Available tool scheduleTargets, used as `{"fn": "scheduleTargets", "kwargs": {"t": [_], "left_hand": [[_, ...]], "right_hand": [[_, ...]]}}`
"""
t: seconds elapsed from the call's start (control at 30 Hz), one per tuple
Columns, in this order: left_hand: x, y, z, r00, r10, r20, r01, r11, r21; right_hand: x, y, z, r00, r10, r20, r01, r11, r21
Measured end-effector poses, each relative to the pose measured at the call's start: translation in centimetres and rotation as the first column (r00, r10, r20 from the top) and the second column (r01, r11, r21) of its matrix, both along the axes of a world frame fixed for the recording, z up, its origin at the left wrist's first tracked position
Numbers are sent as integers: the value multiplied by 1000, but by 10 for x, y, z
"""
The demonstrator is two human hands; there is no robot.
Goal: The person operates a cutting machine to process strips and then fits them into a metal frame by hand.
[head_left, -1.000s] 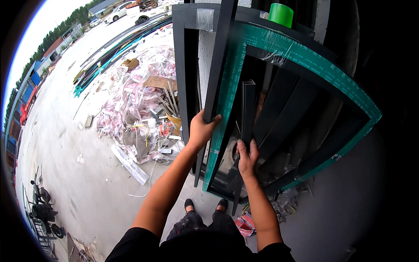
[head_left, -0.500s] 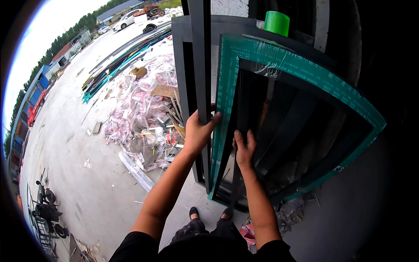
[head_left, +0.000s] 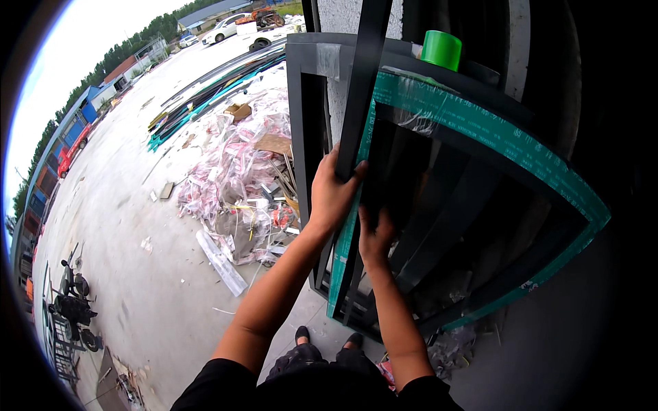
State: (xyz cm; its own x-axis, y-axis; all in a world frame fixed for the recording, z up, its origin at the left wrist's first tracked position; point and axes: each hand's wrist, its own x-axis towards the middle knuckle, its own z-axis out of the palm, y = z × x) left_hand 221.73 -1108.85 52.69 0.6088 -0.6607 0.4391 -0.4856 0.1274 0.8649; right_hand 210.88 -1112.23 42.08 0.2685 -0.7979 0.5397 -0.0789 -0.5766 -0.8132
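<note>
My left hand point(head_left: 334, 190) is wrapped round a long dark metal bar point(head_left: 369, 58), which leans with its top to the right. To its right and a little lower, my right hand point(head_left: 377, 238) is closed at a second narrow dark bar point(head_left: 352, 281); its fingertips are partly lost in shadow. Both hands are in front of a large dark frame with a curved top point(head_left: 480, 103), edged in green protective film. Behind it on the left stands a grey frame point(head_left: 295, 89) with clear tape across its top corner.
A green roll point(head_left: 441, 50) rests on top of the frames. Left of them lie a heap of crumpled plastic wrap point(head_left: 226, 171), a rolled clear sheet point(head_left: 221, 264) and long strips point(head_left: 205, 89). A scooter point(head_left: 72, 305) stands at the lower left.
The long bar's top has swung right, and my left hand has moved up and right with it. My right hand has shifted slightly left. The view has turned a little.
</note>
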Motion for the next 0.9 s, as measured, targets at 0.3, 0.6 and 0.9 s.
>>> {"fn": "scheduleTargets", "kwargs": {"t": [0.3,0.6,0.9], "left_hand": [[-9,-9,-2,1000,3,-21,-4,999,-49],[-14,-1,16,984,-84,-156,77,996,-49],[-7,-11,35,988,-108,-112,96,990,-105]], "right_hand": [[-4,-3,11,939,-286,-189,228,932,-281],[-7,-4,20,925,-291,-244,202,921,-333],[-13,-13,5,956,-196,-218,124,943,-309]]}}
